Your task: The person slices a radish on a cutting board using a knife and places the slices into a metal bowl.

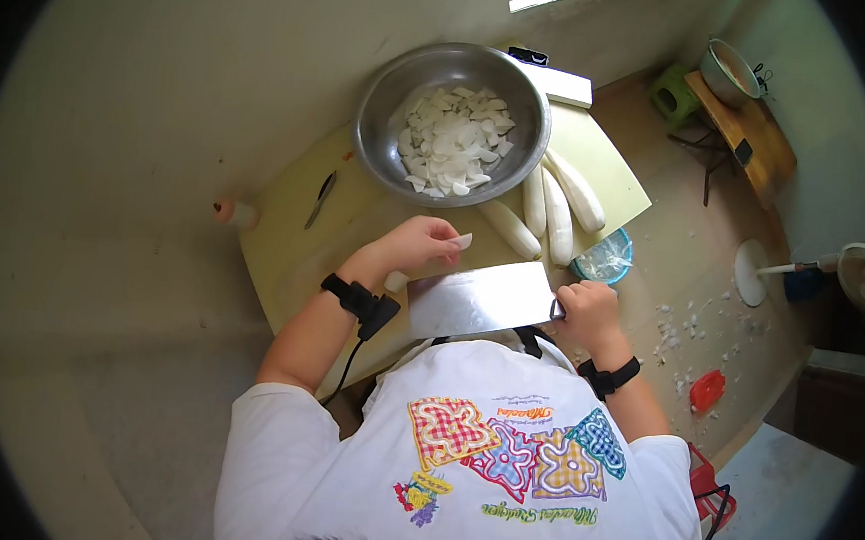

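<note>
My left hand (416,243) is closed in a pinch on a thin white radish slice (463,241), just over the table. In my right hand (587,309) is the handle of a broad cleaver (481,298), its blade pointing left in front of my shirt. Beside my left wrist lies a small white piece (396,281), partly hidden. A large metal bowl (374,130) holds a heap of white radish slices (454,136). Several peeled white radishes (556,219) lie to the right of and below the bowl.
A peeler or knife (321,200) lies on the pale yellow table (289,235). At the table's right edge is a blue basin (606,257) with a plastic bag. White scraps and a red object (707,392) are on the floor; a wooden bench (762,143) stands farther right.
</note>
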Demonstrator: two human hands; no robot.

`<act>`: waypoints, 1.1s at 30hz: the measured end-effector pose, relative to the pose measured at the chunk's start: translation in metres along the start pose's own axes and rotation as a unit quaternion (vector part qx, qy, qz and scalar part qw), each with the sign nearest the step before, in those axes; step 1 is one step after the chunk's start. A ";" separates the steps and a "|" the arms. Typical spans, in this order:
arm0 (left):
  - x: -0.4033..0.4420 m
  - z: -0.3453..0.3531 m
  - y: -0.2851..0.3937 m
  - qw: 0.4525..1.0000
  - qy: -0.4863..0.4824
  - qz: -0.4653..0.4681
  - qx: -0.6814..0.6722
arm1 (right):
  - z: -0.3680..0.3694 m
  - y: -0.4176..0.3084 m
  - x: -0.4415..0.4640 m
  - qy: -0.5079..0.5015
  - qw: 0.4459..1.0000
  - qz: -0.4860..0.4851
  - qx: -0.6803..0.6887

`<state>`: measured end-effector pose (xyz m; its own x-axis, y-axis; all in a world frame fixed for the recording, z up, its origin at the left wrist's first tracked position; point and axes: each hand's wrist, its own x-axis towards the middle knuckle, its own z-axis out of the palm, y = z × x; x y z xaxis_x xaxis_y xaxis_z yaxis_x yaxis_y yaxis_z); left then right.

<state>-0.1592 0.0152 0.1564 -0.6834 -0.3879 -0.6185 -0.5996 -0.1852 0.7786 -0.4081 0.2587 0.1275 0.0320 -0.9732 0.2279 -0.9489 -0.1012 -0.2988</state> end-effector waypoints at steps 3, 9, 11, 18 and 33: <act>0.021 -0.022 0.020 0.992 0.029 0.050 -0.115 | 0.004 0.002 -0.012 0.011 1.000 0.017 0.002; 0.035 -0.029 0.038 0.878 0.100 0.250 -0.395 | 0.008 -0.002 -0.025 -0.007 1.000 0.023 0.004; 0.033 -0.031 0.011 0.890 0.119 0.223 -0.380 | 0.010 -0.007 -0.026 -0.027 0.999 0.030 0.009; -0.023 -0.044 -0.134 0.888 0.309 0.058 -0.335 | 0.021 -0.023 -0.021 -0.081 0.996 0.044 0.004; -0.052 0.015 -0.254 0.935 0.345 0.053 0.057 | 0.064 -0.100 0.050 -0.340 0.883 0.274 0.174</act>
<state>0.0223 0.0954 -0.0109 -0.3342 -0.8962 -0.2916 -0.6112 -0.0295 0.7909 -0.2920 0.2068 0.1097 -0.1092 -0.7826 -0.6129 -0.7299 0.4816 -0.4850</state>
